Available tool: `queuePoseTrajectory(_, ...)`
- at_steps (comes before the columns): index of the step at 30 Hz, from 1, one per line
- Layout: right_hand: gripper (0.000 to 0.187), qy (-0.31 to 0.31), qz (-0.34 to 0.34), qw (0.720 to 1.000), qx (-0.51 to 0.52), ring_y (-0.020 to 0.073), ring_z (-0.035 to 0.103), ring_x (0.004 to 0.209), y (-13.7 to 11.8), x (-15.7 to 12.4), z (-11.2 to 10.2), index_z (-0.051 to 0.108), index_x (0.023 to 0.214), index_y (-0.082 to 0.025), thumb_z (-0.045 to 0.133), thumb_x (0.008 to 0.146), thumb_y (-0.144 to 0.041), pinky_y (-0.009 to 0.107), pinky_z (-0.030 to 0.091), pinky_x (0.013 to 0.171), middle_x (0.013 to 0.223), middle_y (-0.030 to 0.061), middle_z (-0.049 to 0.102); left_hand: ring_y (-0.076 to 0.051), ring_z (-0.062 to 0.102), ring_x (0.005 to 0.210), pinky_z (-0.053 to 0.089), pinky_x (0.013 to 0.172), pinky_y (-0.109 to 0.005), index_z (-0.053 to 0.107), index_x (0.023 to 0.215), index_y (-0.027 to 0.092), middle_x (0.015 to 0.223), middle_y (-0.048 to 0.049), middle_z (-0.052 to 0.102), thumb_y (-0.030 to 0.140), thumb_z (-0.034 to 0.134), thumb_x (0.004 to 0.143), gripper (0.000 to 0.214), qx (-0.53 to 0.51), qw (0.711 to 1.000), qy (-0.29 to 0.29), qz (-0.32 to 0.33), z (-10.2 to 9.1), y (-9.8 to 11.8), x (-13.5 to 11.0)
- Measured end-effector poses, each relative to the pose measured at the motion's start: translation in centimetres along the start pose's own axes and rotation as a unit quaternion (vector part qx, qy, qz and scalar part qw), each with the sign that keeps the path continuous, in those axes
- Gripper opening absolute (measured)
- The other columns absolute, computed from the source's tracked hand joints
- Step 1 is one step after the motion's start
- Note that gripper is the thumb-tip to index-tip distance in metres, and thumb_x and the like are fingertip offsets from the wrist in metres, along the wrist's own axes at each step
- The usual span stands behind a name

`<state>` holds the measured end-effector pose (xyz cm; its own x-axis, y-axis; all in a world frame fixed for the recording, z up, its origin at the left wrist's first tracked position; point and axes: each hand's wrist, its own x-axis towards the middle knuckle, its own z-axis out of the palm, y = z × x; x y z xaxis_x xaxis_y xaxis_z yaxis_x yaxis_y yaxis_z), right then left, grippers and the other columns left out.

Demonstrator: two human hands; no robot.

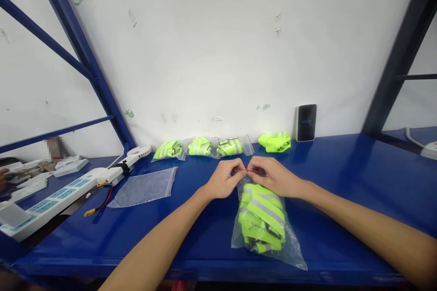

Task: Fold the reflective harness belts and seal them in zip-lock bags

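Observation:
A clear zip bag (294, 246) lies on the blue table in front of me, its top edge pointing away. Inside it is a folded neon-yellow reflective vest (262, 218) with grey stripes. My left hand (227, 177) pinches the bag's red-lined top edge between thumb and fingers. Close beside it, my right hand (273, 175) pinches the same edge, fingers closed. The two hands almost touch at the fingertips. Whether the seal under the fingers is joined cannot be made out.
Along the wall lie several bagged yellow vests (200, 147) and one loose folded vest (275, 142). A flat zip bag (145, 187) lies left. Further left are a power strip (58, 200), a small fan (139, 151) and a cable (107, 198). A black-screened device (306, 122) stands right.

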<state>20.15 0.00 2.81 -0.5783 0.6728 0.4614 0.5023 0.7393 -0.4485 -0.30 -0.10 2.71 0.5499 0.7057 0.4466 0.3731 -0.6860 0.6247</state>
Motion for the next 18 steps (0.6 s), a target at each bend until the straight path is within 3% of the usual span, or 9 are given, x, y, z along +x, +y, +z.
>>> queuePoseTrajectory(4, 0.012, -0.007, 0.035, 0.999, 0.031, 0.0132, 0.049, 0.063, 0.6, 0.2, -0.4, 0.059, 0.073, -0.018, 0.058, 0.081, -0.026, 0.025, 0.037, 0.059, 0.069, -0.0002, 0.059, -0.013, 0.049, 0.064, 0.035, 0.062, -0.025, 0.06, 0.08, 0.016, 0.067, 0.0011, 0.056, 0.031, 0.053, 0.091, 0.02, 0.054, 0.998, -0.026, 0.002, -1.5, -0.6, 0.4)
queuePoseTrajectory(9, 0.024, -0.013, 0.117, 0.985, 0.127, 0.0117, 0.045, 0.057, 1.5, 0.4, -0.4, 0.06, 0.07, -0.016, 0.059, 0.081, -0.037, 0.025, 0.033, 0.053, 0.061, -0.0015, 0.055, -0.014, 0.049, 0.065, 0.035, 0.064, -0.027, 0.058, 0.081, 0.017, 0.071, 0.0001, 0.057, 0.032, 0.05, 0.093, 0.021, 0.106, 0.993, -0.042, 0.019, -3.5, -1.6, 0.3)
queuePoseTrajectory(13, 0.029, 0.004, 0.133, 0.975, 0.179, 0.0112, 0.043, 0.057, 1.8, 0.8, -0.1, 0.057, 0.067, -0.017, 0.062, 0.08, -0.042, 0.025, 0.032, 0.055, 0.062, -0.002, 0.052, -0.015, 0.051, 0.068, 0.035, 0.066, -0.027, 0.057, 0.08, 0.017, 0.073, -0.0005, 0.058, 0.032, 0.048, 0.093, 0.021, 0.141, 0.99, -0.029, 0.015, -5.6, -2.3, -0.2)
queuePoseTrajectory(18, 0.043, 0.005, 0.135, 0.978, 0.159, 0.01, 0.033, 0.053, 1.7, 0.7, -0.3, 0.044, 0.06, -0.02, 0.059, 0.083, -0.053, 0.026, 0.026, 0.051, 0.056, -0.005, 0.038, -0.016, 0.05, 0.068, 0.033, 0.065, -0.027, 0.056, 0.081, 0.018, 0.072, -0.0003, 0.057, 0.031, 0.046, 0.094, 0.021, 0.196, 0.98, -0.022, 0.009, -7.2, -2.8, -0.4)
